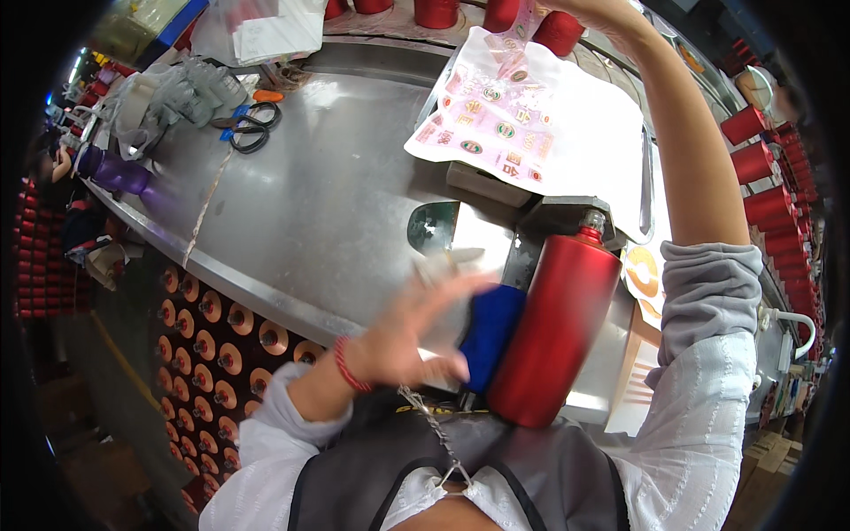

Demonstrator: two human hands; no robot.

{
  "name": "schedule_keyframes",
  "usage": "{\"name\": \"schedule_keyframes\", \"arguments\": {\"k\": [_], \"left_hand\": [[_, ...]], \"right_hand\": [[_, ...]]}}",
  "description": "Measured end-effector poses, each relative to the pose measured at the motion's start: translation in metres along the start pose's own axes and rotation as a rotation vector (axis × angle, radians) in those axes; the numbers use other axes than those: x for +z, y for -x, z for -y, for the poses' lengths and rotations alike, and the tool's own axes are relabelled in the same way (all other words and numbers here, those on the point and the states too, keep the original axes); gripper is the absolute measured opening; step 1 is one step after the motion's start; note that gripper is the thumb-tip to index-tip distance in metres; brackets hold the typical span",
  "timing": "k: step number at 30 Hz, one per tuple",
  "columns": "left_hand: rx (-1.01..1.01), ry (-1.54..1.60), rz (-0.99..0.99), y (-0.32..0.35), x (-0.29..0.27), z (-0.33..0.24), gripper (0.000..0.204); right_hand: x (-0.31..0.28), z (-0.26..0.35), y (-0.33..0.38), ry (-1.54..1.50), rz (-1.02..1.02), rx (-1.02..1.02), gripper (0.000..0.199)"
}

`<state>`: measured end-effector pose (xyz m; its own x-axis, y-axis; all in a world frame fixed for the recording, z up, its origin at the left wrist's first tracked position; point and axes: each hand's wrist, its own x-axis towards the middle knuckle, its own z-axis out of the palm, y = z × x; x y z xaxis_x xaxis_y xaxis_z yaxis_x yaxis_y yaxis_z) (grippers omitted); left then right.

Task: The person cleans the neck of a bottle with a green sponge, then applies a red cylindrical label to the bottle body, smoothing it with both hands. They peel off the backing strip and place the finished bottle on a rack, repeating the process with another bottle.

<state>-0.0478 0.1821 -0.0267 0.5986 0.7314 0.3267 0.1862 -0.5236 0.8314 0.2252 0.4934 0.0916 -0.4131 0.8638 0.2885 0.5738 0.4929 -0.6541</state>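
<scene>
My left hand (pixel 407 341), slightly blurred, is raised over the near part of the metal table with its fingers apart and nothing in them. Just right of it lies a blue cloth (pixel 491 336). A red bottle (pixel 558 327) with a clear threaded neck rests on its side against the cloth, its base toward me. My right hand (pixel 606 11) reaches to the top edge, its fingertips partly cut off. A pink printed film (pixel 509 124) rises from a white backing sheet (pixel 593 133) and narrows up to that hand, where it appears gripped.
Black-handled scissors (pixel 252 128) and crumpled clear plastic (pixel 181 93) lie at the table's far left, near a purple bottle (pixel 115 171). Rows of red bottles (pixel 221 354) stand below the left edge. More red containers (pixel 436 12) line the back.
</scene>
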Motion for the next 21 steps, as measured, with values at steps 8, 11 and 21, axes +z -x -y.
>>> {"name": "schedule_keyframes", "arguments": {"k": [8,11,21], "left_hand": [[0.077,-0.521,-0.298,-0.198,-0.127,0.084,0.086],[-0.145,-0.231,-0.159,-0.232,-0.114,0.1,0.048],[0.021,0.113,-0.1,-0.251,-0.085,0.083,0.014]], "right_hand": [[-0.014,0.04,0.027,0.26,0.141,-0.204,0.012],[-0.011,0.084,0.046,0.135,0.235,0.124,0.012],[0.029,-0.042,0.085,-0.217,0.212,0.076,0.052]]}}
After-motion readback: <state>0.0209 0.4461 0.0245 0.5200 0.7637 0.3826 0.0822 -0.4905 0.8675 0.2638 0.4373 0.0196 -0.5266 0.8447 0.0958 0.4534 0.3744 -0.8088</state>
